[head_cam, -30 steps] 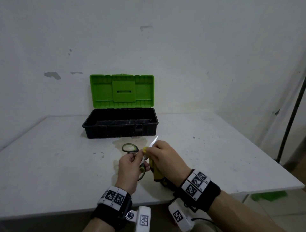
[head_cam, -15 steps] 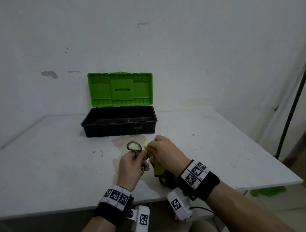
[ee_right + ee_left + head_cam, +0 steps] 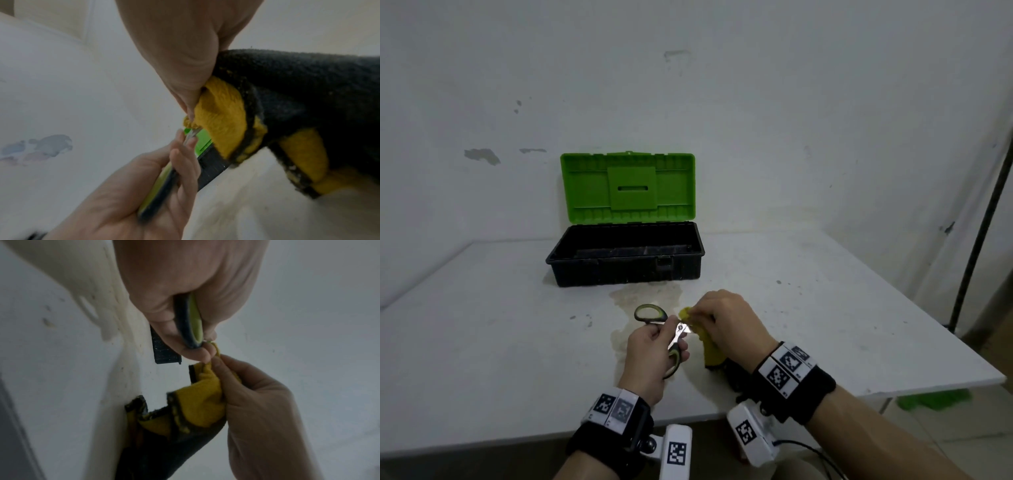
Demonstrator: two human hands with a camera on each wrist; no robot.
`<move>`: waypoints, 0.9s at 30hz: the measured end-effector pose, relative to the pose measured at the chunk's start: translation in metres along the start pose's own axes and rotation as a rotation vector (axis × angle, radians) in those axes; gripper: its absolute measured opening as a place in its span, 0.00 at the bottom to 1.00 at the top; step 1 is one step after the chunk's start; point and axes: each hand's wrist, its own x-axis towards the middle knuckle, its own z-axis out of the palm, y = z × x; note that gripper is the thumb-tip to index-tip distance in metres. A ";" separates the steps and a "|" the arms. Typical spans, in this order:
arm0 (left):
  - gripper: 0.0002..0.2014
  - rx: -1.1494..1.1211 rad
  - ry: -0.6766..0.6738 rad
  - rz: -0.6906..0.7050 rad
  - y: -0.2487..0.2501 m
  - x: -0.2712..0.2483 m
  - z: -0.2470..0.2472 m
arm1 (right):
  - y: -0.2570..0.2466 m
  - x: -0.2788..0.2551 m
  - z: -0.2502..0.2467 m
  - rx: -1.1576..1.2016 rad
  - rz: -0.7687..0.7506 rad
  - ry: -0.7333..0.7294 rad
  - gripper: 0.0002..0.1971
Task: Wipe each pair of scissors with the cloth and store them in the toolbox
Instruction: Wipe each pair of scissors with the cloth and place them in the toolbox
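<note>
My left hand (image 3: 654,349) grips a pair of scissors (image 3: 657,318) by its black-and-green handles (image 3: 190,322), above the table's near middle. One handle loop sticks up past my fingers. My right hand (image 3: 726,318) pinches a yellow-and-black cloth (image 3: 709,342) around the blades, so only a short stretch of metal (image 3: 686,329) near the pivot shows. In the right wrist view the cloth (image 3: 222,116) bunches over the blade tip while my left fingers (image 3: 180,155) hold the handles. The toolbox (image 3: 626,255) stands open behind, black base, green lid upright.
The white table (image 3: 482,325) bears a yellowish stain (image 3: 647,294) between the toolbox and my hands. A dark pole (image 3: 979,219) stands off the table's right side. Something green (image 3: 935,399) lies on the floor beyond the right front corner.
A second ago the blade tip poked out past my right hand. The cloth now covers it, my right hand sits closer to the pivot, and the scissors have tilted lower.
</note>
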 end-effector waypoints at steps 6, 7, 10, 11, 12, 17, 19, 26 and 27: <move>0.13 -0.023 0.012 -0.016 -0.001 -0.003 0.000 | 0.013 0.010 -0.014 0.053 0.226 0.150 0.07; 0.13 -0.042 0.023 -0.025 0.000 -0.002 0.000 | 0.008 0.007 -0.014 0.067 0.189 0.110 0.07; 0.12 -0.089 0.017 -0.052 0.002 0.000 -0.001 | -0.006 -0.003 -0.010 0.032 0.075 -0.021 0.06; 0.12 -0.089 0.002 -0.053 0.002 -0.001 0.000 | -0.005 -0.003 -0.010 0.035 0.083 -0.017 0.06; 0.12 -0.086 -0.011 -0.049 0.002 -0.002 0.001 | -0.002 -0.002 -0.010 0.056 0.113 0.009 0.06; 0.13 -0.035 -0.030 -0.011 0.002 -0.007 0.003 | 0.017 0.010 -0.018 0.139 0.313 0.262 0.07; 0.13 0.000 -0.022 0.013 0.003 -0.008 0.003 | 0.019 0.010 -0.021 0.094 0.335 0.302 0.07; 0.14 0.107 -0.008 0.116 0.003 -0.008 0.005 | -0.014 -0.001 -0.013 0.030 0.096 0.088 0.08; 0.14 0.129 -0.020 0.128 0.003 -0.009 0.006 | -0.013 0.000 -0.011 0.005 0.103 0.080 0.09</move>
